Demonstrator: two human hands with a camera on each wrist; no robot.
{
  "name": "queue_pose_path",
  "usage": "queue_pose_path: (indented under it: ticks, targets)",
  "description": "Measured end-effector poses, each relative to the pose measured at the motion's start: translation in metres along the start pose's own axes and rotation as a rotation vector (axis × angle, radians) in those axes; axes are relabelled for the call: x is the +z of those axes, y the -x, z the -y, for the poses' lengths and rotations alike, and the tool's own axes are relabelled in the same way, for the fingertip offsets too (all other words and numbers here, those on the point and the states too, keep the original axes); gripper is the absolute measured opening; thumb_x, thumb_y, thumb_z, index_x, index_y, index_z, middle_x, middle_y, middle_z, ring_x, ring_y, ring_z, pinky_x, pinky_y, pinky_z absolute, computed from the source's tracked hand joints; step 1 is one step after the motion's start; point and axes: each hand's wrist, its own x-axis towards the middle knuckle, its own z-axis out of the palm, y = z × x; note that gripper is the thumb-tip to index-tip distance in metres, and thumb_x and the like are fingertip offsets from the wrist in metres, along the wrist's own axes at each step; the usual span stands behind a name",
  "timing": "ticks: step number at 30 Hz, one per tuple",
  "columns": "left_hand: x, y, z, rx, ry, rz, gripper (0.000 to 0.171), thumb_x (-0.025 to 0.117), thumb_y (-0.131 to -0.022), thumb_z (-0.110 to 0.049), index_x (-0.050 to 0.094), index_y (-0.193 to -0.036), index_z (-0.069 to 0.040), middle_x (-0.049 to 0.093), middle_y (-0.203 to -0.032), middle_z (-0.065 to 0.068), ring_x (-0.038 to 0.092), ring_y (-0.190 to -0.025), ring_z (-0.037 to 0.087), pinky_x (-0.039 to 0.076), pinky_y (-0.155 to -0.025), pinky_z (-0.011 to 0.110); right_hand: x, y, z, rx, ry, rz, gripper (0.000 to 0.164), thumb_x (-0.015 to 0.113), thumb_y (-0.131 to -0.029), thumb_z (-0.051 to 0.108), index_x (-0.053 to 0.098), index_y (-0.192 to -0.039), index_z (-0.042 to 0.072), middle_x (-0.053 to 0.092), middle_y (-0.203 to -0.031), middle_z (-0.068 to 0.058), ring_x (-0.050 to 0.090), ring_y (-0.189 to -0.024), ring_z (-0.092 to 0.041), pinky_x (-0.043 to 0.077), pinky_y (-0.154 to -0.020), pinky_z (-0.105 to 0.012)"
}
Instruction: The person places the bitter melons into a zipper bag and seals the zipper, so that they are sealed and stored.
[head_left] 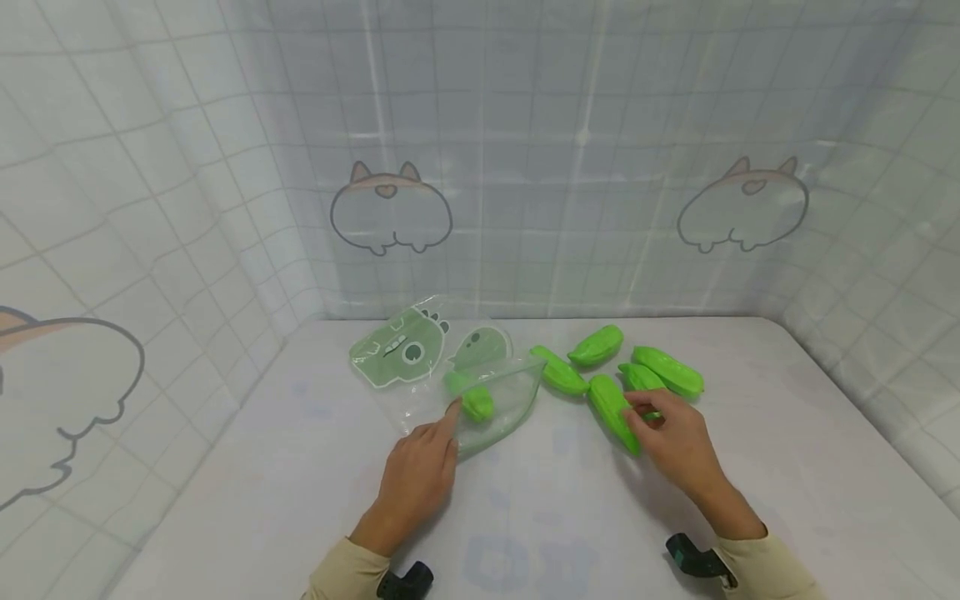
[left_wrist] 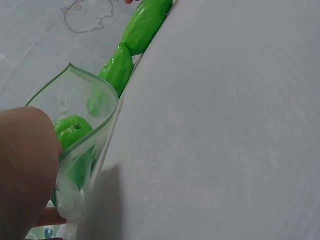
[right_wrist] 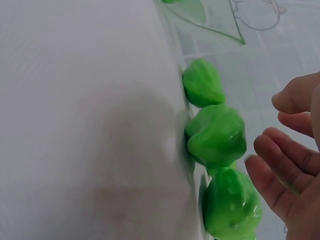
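Observation:
My left hand holds the near edge of a clear plastic bag printed with a green cartoon dinosaur. The bag lies tilted with its mouth gaping to the right. Inside it sits a glossy green ridged vegetable, shaped like a short bitter gourd. My right hand is close over the loose green vegetables, nearest to a long one. Its thumb and fingers are bent but apart in the right wrist view, and nothing is between them. Part of a shorter vegetable is hidden behind that hand.
More green vegetables lie beyond: one by the bag's mouth, one farther back and one at the right. They rest on a white table. Sheets with a grid pattern hang around its back and sides.

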Motion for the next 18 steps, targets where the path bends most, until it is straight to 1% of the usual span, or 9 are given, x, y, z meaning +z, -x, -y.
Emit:
queue_pose_path:
  ticks: [3,5,8,11,13,15,18]
  targets:
    - [0.0008,-0.0003,0.0014,-0.005,-0.004,0.013,0.057,0.062,-0.096,-0.018,0.045,-0.151,-0.014,0.073,-0.111,0.008,0.067,-0.102,0.027,0.051,-0.076,0.049,0.0006,0.0009,-0.0028,0.005,0.012,0.025,0.024,0.074,-0.088,0.004,0.072,-0.112,0.001,0.066,-0.103,-0.008,0.064,-0.092,-0.024,0.056,-0.073,-0.029]
    - [0.0011,-0.0009,0.0026,-0.001,-0.007,0.017,0.058,0.063,-0.096,-0.019,0.045,-0.151,-0.015,0.073,-0.11,0.007,0.067,-0.1,0.027,0.05,-0.074,0.048,0.0017,0.0017,-0.0043,0.006,0.036,0.039,0.025,0.075,-0.087,0.004,0.072,-0.112,0.001,0.064,-0.105,-0.01,0.064,-0.093,-0.025,0.056,-0.073,-0.034]
    - [0.0008,-0.0013,0.0037,0.008,-0.016,0.019,0.058,0.063,-0.096,-0.021,0.045,-0.151,-0.015,0.073,-0.11,0.007,0.067,-0.097,0.026,0.05,-0.072,0.047,0.0029,0.0023,-0.0055,0.006,0.112,0.07,0.027,0.075,-0.088,0.009,0.072,-0.113,0.002,0.063,-0.109,-0.013,0.062,-0.091,-0.027,0.054,-0.074,-0.042]
    - [-0.0003,-0.0014,0.004,0.014,-0.024,0.02,0.059,0.064,-0.096,-0.023,0.046,-0.151,-0.016,0.073,-0.111,0.007,0.067,-0.097,0.027,0.051,-0.072,0.048,0.0034,0.0028,-0.0052,0.014,0.197,0.114,0.03,0.074,-0.089,0.014,0.071,-0.116,0.003,0.062,-0.116,-0.017,0.062,-0.097,-0.032,0.051,-0.08,-0.05]
    - [-0.0013,-0.0013,0.0044,0.015,-0.025,0.022,0.059,0.064,-0.095,-0.024,0.046,-0.151,-0.017,0.073,-0.113,0.007,0.067,-0.098,0.027,0.051,-0.072,0.048,0.0033,0.0032,-0.0045,0.024,0.228,0.142,0.032,0.074,-0.09,0.017,0.07,-0.119,0.004,0.06,-0.12,-0.018,0.061,-0.105,-0.035,0.05,-0.084,-0.054]
    - [-0.0025,-0.0007,0.0049,0.016,-0.02,0.025,0.058,0.065,-0.095,-0.024,0.047,-0.15,-0.018,0.072,-0.117,0.006,0.067,-0.1,0.028,0.052,-0.073,0.048,0.0031,0.0037,-0.0034,0.032,0.237,0.162,0.034,0.074,-0.09,0.018,0.069,-0.12,0.004,0.06,-0.122,-0.019,0.059,-0.111,-0.038,0.049,-0.087,-0.056]
    - [-0.0042,0.0004,0.0071,0.019,-0.01,0.023,0.056,0.066,-0.095,-0.024,0.05,-0.149,-0.021,0.069,-0.124,0.004,0.067,-0.103,0.029,0.053,-0.075,0.049,0.0028,0.0039,-0.0023,0.035,0.242,0.183,0.036,0.074,-0.09,0.018,0.069,-0.123,0.005,0.059,-0.124,-0.019,0.059,-0.112,-0.039,0.049,-0.087,-0.056]
